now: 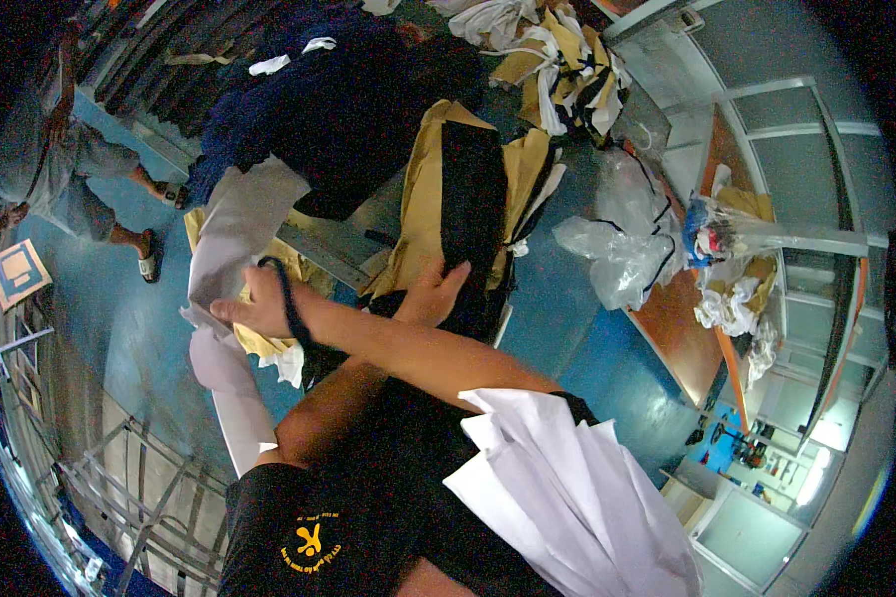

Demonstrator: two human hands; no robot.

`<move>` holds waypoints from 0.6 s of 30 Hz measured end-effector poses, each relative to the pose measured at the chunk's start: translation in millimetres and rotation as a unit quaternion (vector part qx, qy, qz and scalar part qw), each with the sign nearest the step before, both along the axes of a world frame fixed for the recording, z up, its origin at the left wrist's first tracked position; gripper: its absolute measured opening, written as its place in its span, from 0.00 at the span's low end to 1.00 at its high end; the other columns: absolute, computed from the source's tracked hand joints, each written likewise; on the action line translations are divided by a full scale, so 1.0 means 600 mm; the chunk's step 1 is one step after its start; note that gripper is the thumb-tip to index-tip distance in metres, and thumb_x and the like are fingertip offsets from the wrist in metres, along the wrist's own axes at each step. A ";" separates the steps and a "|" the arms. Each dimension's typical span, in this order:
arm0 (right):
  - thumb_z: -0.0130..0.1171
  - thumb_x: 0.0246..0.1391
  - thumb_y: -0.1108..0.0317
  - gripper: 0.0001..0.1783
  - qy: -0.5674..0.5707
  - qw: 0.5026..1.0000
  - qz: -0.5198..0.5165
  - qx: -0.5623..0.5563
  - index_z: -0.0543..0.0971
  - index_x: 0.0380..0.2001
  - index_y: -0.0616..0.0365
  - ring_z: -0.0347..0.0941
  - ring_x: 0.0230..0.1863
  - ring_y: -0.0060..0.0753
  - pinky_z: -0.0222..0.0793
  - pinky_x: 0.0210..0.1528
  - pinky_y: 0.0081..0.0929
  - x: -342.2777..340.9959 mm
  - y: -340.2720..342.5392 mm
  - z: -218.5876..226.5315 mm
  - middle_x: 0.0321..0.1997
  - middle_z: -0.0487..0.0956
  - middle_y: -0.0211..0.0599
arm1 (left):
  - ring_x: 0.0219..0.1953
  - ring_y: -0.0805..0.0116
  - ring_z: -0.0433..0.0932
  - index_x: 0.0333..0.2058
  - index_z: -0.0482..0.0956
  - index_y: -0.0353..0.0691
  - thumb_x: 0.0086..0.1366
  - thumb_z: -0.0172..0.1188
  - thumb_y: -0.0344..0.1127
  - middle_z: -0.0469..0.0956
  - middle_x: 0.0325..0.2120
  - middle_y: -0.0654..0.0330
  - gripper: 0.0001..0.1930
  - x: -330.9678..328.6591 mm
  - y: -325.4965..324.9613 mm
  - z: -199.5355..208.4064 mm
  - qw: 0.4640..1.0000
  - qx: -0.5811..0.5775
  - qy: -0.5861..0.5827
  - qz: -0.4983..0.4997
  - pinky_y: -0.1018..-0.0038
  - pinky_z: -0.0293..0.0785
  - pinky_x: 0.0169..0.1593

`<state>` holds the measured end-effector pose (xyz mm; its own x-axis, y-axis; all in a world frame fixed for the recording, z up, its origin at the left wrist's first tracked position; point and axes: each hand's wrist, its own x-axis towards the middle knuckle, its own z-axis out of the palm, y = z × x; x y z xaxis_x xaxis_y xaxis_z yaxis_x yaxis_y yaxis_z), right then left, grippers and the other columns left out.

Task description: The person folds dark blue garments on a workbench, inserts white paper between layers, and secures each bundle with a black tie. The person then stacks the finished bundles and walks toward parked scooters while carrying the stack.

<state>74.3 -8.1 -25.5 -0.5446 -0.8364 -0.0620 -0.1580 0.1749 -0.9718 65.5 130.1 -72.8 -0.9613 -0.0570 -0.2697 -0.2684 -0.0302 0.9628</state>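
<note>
My forearms cross, the right over the left. My right hand, a dark band at its wrist, reaches to the left side and pinches a pale grey-white sheet of cloth with thumb and fingers. My left hand reaches to the right beneath it. Its fingers are stretched out against a bundle of tan pieces and a black strip of cloth. Tan and white pieces hang just below my right hand. A folded white cloth lies over my right upper arm.
A large dark blue cloth heap rises ahead. Clear plastic bags stand at right, beside an orange-brown panel. Tan and white scraps lie far ahead. A person stands at left, near metal frames.
</note>
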 end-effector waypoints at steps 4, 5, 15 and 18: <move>0.58 0.57 0.52 0.24 -0.049 0.989 -0.130 -0.054 0.75 0.46 0.62 0.76 0.40 0.34 0.72 0.42 0.29 -0.087 0.162 0.129 0.41 0.79 0.42 | 0.48 0.65 0.69 0.53 0.67 0.37 0.66 0.56 0.45 0.73 0.46 0.56 0.23 -0.028 -0.017 -0.014 0.978 0.202 0.047 0.034 0.69 0.66 0.53; 0.56 0.59 0.55 0.22 0.019 0.983 -0.176 -0.054 0.75 0.49 0.60 0.74 0.34 0.21 0.70 0.34 0.20 -0.110 0.215 0.173 0.42 0.80 0.38 | 0.49 0.66 0.68 0.54 0.66 0.39 0.65 0.57 0.46 0.72 0.47 0.59 0.24 -0.035 -0.033 -0.018 0.957 0.275 0.083 0.036 0.70 0.66 0.54; 0.68 0.48 0.61 0.34 0.022 0.929 -0.359 0.089 0.67 0.55 0.64 0.70 0.53 0.36 0.69 0.52 0.32 -0.008 0.525 0.080 0.54 0.72 0.44 | 0.33 0.65 0.80 0.44 0.75 0.40 0.64 0.55 0.35 0.80 0.36 0.61 0.10 -0.120 -0.036 0.142 0.924 0.346 -0.145 0.072 0.66 0.78 0.38; 0.71 0.44 0.60 0.33 0.102 0.934 -0.333 0.086 0.71 0.51 0.65 0.73 0.52 0.35 0.69 0.51 0.32 0.022 0.441 0.013 0.50 0.76 0.42 | 0.32 0.62 0.81 0.45 0.73 0.40 0.65 0.53 0.35 0.80 0.35 0.58 0.11 -0.137 -0.028 0.207 0.910 0.383 -0.156 0.035 0.65 0.79 0.35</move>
<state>87.4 256.7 -17.6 -0.9553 -0.2957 -0.0035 -0.1365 0.4511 -0.8820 -16.5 113.4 51.6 -0.8329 0.2041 -0.5144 -0.4957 -0.6887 0.5292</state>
